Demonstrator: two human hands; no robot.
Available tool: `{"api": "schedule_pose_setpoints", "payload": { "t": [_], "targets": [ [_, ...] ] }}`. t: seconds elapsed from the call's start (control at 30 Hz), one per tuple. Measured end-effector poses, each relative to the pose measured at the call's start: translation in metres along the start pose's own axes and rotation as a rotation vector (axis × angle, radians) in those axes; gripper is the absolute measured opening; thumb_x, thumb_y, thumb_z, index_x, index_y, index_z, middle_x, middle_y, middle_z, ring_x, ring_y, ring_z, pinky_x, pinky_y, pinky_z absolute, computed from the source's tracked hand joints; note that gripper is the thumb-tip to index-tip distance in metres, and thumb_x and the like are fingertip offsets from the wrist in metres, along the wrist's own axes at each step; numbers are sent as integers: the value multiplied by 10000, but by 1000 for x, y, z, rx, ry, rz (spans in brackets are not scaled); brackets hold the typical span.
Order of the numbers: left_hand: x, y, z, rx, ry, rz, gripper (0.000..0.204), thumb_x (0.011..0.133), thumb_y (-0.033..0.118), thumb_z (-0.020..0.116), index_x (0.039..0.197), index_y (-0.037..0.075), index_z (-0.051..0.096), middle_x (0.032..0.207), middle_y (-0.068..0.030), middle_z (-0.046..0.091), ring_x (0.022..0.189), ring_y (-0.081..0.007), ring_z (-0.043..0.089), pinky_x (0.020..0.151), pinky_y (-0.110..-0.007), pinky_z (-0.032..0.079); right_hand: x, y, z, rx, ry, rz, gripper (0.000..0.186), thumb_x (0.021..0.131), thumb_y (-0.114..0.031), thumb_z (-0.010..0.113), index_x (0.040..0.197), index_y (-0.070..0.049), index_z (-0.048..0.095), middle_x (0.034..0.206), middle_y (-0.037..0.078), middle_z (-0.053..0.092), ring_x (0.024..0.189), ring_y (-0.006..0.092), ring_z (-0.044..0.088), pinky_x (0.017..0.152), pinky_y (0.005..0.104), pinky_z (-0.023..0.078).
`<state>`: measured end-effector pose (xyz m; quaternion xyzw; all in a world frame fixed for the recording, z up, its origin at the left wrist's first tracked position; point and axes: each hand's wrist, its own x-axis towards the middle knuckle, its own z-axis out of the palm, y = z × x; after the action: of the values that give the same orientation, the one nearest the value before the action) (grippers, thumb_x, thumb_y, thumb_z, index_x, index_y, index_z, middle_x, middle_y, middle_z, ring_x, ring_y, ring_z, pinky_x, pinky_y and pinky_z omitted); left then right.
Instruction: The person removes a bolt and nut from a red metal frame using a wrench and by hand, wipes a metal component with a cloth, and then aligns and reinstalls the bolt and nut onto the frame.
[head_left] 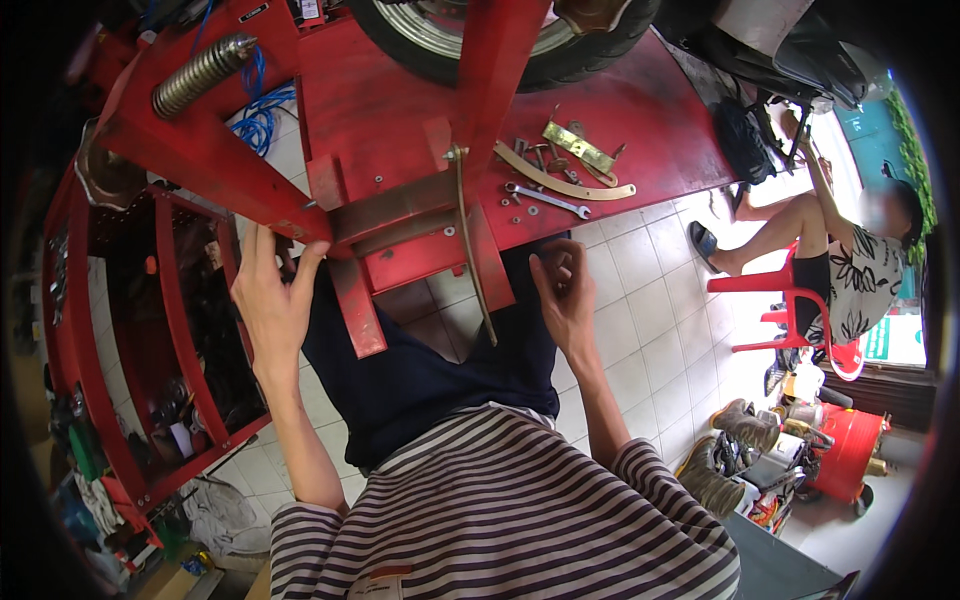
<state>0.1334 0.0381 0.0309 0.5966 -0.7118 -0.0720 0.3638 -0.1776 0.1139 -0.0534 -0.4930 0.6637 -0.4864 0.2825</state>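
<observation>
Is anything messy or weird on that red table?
Just a bit messy: small nuts lie loose and scattered beside the combination wrench on the red workbench, and a gold-coloured bracket sits askew among other metal parts. I see no spill.

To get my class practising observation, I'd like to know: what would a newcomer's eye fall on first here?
Probably the red workbench across the upper middle, with a tyred wheel at the top edge and a ridged metal rod at upper left. Right of centre on the bench lie a wrench and a curved gold-coloured strip. At far right, someone sits on a red chair.
</observation>
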Motion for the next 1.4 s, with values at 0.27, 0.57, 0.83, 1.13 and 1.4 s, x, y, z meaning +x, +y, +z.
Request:
{"api": "schedule_pose_setpoints", "payload": {
  "t": [0.27, 0.57, 0.83, 1.13, 1.4],
  "targets": [
    [-8, 2, -10, 246, 81, 92, 572, 887, 407, 722, 1247, -3, 553, 1161, -166, 561, 1004, -336, 564, 899, -451, 442, 23, 14, -27, -217, 6, -27, 246, 881, -88, 726, 1103, -80, 622, 820, 68, 526, 674, 177, 495, 628, 334, 421],
    [-48, -2, 0, -426, 198, -49, 555, 978, 377, 649, 1331, -8, 461, 1250, -138, 515, 1046, -218, 543, 933, -367, 427, 21, 13, -29, -378, 23, -39, 288, 889, -131, 727, 1154, -90, 622, 911, 100, 553, 708, 232, 552, 669, 367, 461],
    [-100, 8, 19, -670, 371, -136, 478, 1018, 36, 545, 1442, -19, 332, 1266, -171, 533, 873, -200, 641, 844, -300, 519, 20, 27, -37, -303, 80, -156, 324, 900, -87, 705, 1201, -52, 592, 1085, 135, 606, 866, 275, 641, 751, 366, 510],
    [-72, -56, -35, -833, 535, -560, 759, 875, 45, 767, 1512, 31, 354, 1558, -188, 379, 1293, -266, 547, 1058, -426, 503, 57, 31, -50, -366, 106, -316, 305, 883, -62, 706, 1175, -33, 622, 1124, 152, 634, 973, 318, 636, 800, 401, 516],
    [-85, -66, -23, -535, 424, -404, 684, 888, -43, 705, 1458, 48, 337, 1409, -191, 495, 1030, -203, 647, 953, -302, 509, 113, 40, -30, -599, 48, -476, 282, 878, -123, 716, 1147, -48, 672, 1098, 159, 657, 988, 340, 611, 874, 424, 480]
  ]
}}
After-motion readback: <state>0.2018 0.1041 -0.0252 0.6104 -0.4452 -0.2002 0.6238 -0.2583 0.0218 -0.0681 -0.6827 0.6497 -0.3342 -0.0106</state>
